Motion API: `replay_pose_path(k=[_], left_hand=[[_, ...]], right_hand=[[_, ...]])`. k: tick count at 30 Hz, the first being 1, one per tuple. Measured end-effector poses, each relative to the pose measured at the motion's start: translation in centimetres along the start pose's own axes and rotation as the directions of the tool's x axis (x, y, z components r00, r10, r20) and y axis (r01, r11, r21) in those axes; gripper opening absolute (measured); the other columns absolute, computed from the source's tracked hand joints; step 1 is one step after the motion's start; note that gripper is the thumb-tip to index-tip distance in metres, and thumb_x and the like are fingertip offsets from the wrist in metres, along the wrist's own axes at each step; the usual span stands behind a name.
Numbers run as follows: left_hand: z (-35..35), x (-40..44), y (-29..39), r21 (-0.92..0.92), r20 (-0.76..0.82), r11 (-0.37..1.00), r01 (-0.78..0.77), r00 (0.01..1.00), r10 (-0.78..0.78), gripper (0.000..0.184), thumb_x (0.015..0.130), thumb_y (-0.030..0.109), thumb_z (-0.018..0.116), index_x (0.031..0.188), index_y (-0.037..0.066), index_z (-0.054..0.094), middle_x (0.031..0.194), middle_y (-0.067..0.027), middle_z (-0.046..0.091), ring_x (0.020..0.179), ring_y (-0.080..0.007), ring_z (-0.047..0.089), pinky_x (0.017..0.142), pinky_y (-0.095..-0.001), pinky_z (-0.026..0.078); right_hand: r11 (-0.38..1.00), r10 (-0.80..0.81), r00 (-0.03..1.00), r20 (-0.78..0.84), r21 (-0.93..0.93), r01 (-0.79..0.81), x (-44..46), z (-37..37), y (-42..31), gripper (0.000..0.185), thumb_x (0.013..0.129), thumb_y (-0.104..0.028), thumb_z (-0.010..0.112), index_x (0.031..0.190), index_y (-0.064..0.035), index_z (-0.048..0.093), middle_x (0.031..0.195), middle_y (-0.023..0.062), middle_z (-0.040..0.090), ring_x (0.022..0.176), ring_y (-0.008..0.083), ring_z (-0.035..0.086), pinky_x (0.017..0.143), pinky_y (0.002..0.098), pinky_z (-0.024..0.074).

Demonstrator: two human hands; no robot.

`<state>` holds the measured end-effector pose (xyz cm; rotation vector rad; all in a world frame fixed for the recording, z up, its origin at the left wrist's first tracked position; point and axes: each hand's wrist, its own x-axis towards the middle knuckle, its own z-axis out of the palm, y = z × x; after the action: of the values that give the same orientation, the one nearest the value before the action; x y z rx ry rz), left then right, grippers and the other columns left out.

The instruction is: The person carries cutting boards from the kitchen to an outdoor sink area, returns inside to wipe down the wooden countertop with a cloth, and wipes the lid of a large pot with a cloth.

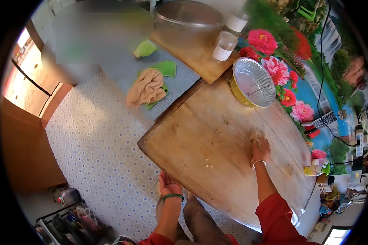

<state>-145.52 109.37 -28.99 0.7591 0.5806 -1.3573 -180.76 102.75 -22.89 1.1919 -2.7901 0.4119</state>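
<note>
My left hand point(170, 187), with a green bangle point(173, 197) at the wrist, is cupped palm up just beside the near edge of the wooden board point(180, 143). Its fingers are loosely apart, and nothing shows in it. On the board's right part lies my right hand point(261, 152), wearing a pale bracelet point(259, 163). Its fingers stretch over the wood and hold nothing I can see. Between the hands, a few pale crumbs point(208, 164) are scattered on the board.
A round foil-like tin point(242, 90) stands on the board's far side. Beyond are a lidded pot point(188, 14), a labelled jar point(225, 47), a beige cloth point(147, 86) and a green cloth point(166, 68). A rack point(69, 224) stands on the tiled floor. The upper left is blurred.
</note>
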Motion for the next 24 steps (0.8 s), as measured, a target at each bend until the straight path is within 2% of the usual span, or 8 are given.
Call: replay_pose_path(k=[4, 7, 10, 12, 17, 19, 21, 24], left_hand=[[-1.3, 0.2, -2.0, -0.122, 0.059, 0.970, -0.211, 0.974, 0.219, 0.034, 0.082, 0.035, 0.055, 0.103, 0.008, 0.058, 0.108, -0.0030, 0.058, 0.104, -0.0152, 0.050, 0.092, -0.0328, 0.038], [-0.3, -0.8, -2.1, -0.125, 0.023, 0.964, -0.237, 0.970, 0.242, 0.037, 0.084, 0.036, 0.051, 0.106, 0.006, 0.056, 0.114, -0.0046, 0.054, 0.109, -0.0168, 0.047, 0.095, -0.0341, 0.036], [0.8, -1.9, -2.4, -0.123, 0.012, 0.954, -0.275, 0.960, 0.278, 0.039, 0.087, 0.036, 0.045, 0.109, 0.006, 0.054, 0.117, -0.0069, 0.052, 0.111, -0.0191, 0.045, 0.097, -0.0345, 0.035], [0.2, -1.7, -2.5, -0.141, 0.020, 0.947, -0.288, 0.956, 0.294, 0.040, 0.088, 0.036, 0.043, 0.110, 0.004, 0.053, 0.117, -0.0081, 0.052, 0.112, -0.0198, 0.044, 0.098, -0.0348, 0.034], [0.1, -1.8, -2.3, -0.156, 0.031, 0.934, -0.321, 0.944, 0.330, 0.040, 0.088, 0.033, 0.043, 0.110, 0.001, 0.052, 0.117, -0.0110, 0.051, 0.113, -0.0211, 0.044, 0.098, -0.0346, 0.033], [0.3, -1.7, -2.4, -0.172, 0.030, 0.941, -0.293, 0.953, 0.302, 0.040, 0.087, 0.032, 0.045, 0.109, -0.001, 0.052, 0.117, -0.0114, 0.051, 0.113, -0.0214, 0.044, 0.098, -0.0343, 0.034], [0.7, -2.1, -2.3, -0.209, 0.013, 0.940, -0.269, 0.961, 0.278, 0.039, 0.087, 0.031, 0.046, 0.110, 0.000, 0.052, 0.117, -0.0109, 0.052, 0.113, -0.0214, 0.044, 0.097, -0.0344, 0.035], [0.7, -2.1, -2.5, -0.207, 0.006, 0.940, -0.270, 0.961, 0.277, 0.039, 0.087, 0.031, 0.045, 0.110, 0.001, 0.053, 0.116, -0.0104, 0.052, 0.113, -0.0213, 0.045, 0.097, -0.0345, 0.035]], right_hand=[[0.861, -0.466, 0.884, 0.038, 0.249, 0.443, 0.9, 2.1, -5.2, 0.044, 0.069, -0.022, 0.060, 0.113, -0.0224, 0.055, 0.121, 0.0045, 0.050, 0.103, 0.0248, 0.050, 0.087, 0.0344, 0.0404], [0.572, -0.783, 0.621, 0.034, 0.429, 0.699, -1.0, 1.4, -11.1, 0.038, 0.065, -0.015, 0.059, 0.103, -0.0214, 0.061, 0.114, 0.0047, 0.055, 0.094, 0.0241, 0.053, 0.084, 0.0353, 0.0415], [0.217, -0.967, 0.255, 0.012, 0.567, 0.795, -3.6, 1.3, -14.4, 0.039, 0.064, -0.016, 0.057, 0.102, -0.0201, 0.061, 0.111, 0.0033, 0.057, 0.088, 0.0231, 0.054, 0.079, 0.0348, 0.0423], [0.128, -0.992, 0.101, 0.078, 0.633, 0.764, -7.1, -0.8, -16.2, 0.040, 0.064, -0.016, 0.056, 0.103, -0.0192, 0.061, 0.111, 0.0035, 0.057, 0.086, 0.0224, 0.054, 0.077, 0.0342, 0.0427], [-0.011, -1.000, -0.006, -0.010, 0.719, 0.695, -11.2, -1.2, -17.7, 0.041, 0.065, -0.011, 0.056, 0.106, -0.0151, 0.059, 0.110, 0.0052, 0.057, 0.081, 0.0206, 0.056, 0.073, 0.0314, 0.0441], [0.179, -0.944, 0.291, 0.152, 0.982, 0.068, -9.9, 0.3, -17.2, 0.036, 0.068, -0.007, 0.055, 0.104, -0.0095, 0.060, 0.103, 0.0040, 0.060, 0.073, 0.0126, 0.055, 0.067, 0.0239, 0.0437], [0.422, -0.717, 0.496, 0.489, 0.872, -0.249, -6.2, -0.5, -16.8, 0.032, 0.070, -0.003, 0.052, 0.101, -0.0055, 0.061, 0.092, 0.0002, 0.060, 0.067, 0.0050, 0.049, 0.058, 0.0178, 0.0397], [0.388, -0.642, 0.698, 0.315, 0.920, -0.058, 1.0, -2.1, -16.7, 0.039, 0.069, -0.002, 0.051, 0.107, -0.0073, 0.060, 0.090, -0.0012, 0.059, 0.066, 0.0041, 0.047, 0.054, 0.0172, 0.0365]])
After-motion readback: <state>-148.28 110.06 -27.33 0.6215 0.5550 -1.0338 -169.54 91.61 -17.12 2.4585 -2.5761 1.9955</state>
